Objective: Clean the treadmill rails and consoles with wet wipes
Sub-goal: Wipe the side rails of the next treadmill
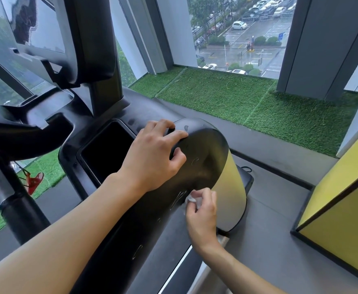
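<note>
You are on the wiping step, and you are doing the big black rail on the right side of the treadmill. Your left hand sits on top of the rail. Its fingers bend over the round end, so it holds the rail.

Your right hand is at about 5 o'clock from the left hand, low on the side of the rail. Its fingers and thumb pinch a small white wet wipe, all bunched up. They press it on the black side, close to where the pale side panel starts. Faint marks show on the black part just beside the wipe, at its 9 o'clock.

I think the job is only partly done. The dark pocket at 9 o'clock from your left hand and the screen far up at 11 o'clock are parts of the console. No wipe is near them now.

Next, I think you need to rub the wipe along the rail, up to the round end and down toward you. The wipe is tiny and squashed, so open it out a bit to cover more. Press softly so it does not slip from your pinch. Lift your left hand off its spot to clean under it.
</note>
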{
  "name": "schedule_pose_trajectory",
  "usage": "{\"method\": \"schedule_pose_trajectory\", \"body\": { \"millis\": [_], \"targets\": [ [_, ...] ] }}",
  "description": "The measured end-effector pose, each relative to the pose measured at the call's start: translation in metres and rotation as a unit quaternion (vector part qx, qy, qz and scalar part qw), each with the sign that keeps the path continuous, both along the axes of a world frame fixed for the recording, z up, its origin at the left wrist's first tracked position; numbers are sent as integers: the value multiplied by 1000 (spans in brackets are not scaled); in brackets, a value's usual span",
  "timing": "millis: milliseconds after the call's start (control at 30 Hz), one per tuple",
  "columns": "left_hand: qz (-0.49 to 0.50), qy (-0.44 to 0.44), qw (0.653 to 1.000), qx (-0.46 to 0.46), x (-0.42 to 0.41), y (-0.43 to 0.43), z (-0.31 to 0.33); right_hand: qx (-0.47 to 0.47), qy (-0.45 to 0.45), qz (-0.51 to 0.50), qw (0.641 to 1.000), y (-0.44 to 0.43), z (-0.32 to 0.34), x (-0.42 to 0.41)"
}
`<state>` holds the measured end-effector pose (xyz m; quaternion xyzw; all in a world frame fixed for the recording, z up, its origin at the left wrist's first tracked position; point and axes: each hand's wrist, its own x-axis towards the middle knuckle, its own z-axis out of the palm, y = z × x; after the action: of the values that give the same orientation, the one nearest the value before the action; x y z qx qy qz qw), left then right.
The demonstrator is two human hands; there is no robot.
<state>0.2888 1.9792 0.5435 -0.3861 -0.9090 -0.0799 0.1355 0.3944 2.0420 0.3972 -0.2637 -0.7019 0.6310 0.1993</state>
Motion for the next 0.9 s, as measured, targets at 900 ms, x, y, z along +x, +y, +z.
{"method": "schedule_pose_trajectory", "body": {
  "millis": [900],
  "targets": [
    [2, -4, 1000, 6, 1, -1, 0, -172, -25, -59, 983, -10, 6, 4]
  ]
}}
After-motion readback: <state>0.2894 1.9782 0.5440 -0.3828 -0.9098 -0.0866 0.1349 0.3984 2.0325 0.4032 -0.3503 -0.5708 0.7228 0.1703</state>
